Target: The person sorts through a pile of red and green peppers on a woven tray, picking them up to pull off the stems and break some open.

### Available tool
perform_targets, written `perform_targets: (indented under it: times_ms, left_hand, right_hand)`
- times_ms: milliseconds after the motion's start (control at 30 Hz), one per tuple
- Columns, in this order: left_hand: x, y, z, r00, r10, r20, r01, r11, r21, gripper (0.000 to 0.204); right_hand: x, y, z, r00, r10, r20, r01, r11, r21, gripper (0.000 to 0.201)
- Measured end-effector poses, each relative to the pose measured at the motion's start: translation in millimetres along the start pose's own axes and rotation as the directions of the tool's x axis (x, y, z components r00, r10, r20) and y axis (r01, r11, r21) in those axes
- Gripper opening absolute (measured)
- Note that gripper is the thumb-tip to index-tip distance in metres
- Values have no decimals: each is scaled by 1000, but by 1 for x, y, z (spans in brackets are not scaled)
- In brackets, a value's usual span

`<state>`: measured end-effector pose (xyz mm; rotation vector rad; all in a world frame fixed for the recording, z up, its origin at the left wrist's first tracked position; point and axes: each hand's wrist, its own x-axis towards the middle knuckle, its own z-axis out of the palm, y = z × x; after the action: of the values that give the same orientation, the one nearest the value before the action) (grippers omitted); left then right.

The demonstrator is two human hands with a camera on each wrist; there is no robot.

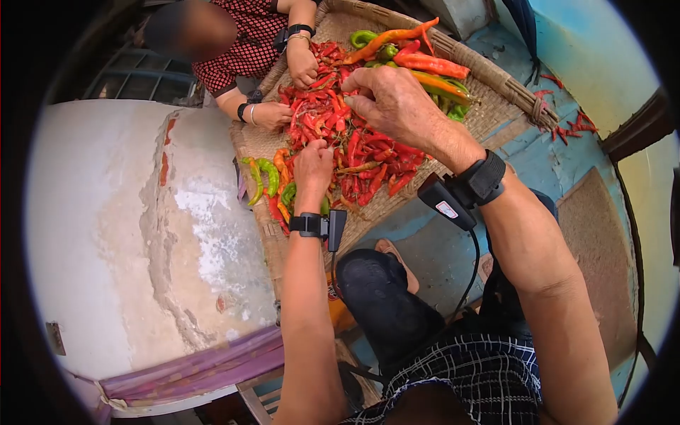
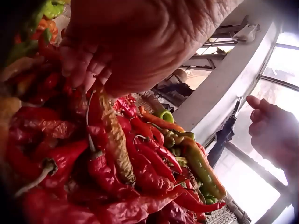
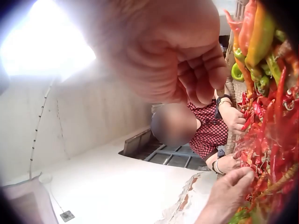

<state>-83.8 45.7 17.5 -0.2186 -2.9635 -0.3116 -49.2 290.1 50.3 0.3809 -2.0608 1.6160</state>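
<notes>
Red chili peppers (image 1: 368,152) lie heaped on a woven tray (image 1: 496,106). My left hand (image 1: 314,170) is low at the near left of the heap; in the left wrist view its curled fingers (image 2: 88,65) pinch at a thin pepper stem, beside a wrinkled yellow-brown pepper (image 2: 117,140). Above the far right part of the heap hangs my right hand (image 1: 400,103), touching no pepper. Its fingers (image 3: 203,77) are curled in the right wrist view, and no pepper shows in them.
Across the tray, another person's two hands (image 1: 302,65) (image 1: 269,115) reach into the heap. Larger orange and green peppers (image 1: 432,65) lie at the tray's far right; green ones (image 1: 265,177) lie at its left. Some red peppers (image 1: 581,124) are on the floor. A wall (image 1: 106,212) stands left.
</notes>
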Motion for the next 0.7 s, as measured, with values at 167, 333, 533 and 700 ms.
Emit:
perform_targets:
  times_ms: [167, 333, 533, 700]
  left_hand:
    - [-1, -5, 28, 985, -87, 149, 86, 996, 12, 29]
    - [-7, -10, 10, 953, -178, 245, 242, 933, -265, 28]
    - [-17, -7, -27, 910, -275, 311, 402, 773, -491, 28]
    - [3, -11, -52, 955, -135, 263, 291, 574, -765, 29]
  right_hand:
    - [-1, -1, -2, 1000, -8, 4, 8, 1000, -11, 14]
    - [1, -2, -3, 999, -34, 22, 35, 999, -38, 13]
    - [-2, -2, 3, 999, -37, 40, 38, 999, -36, 12]
    - [-4, -1, 0, 996, -60, 62, 64, 995, -70, 11]
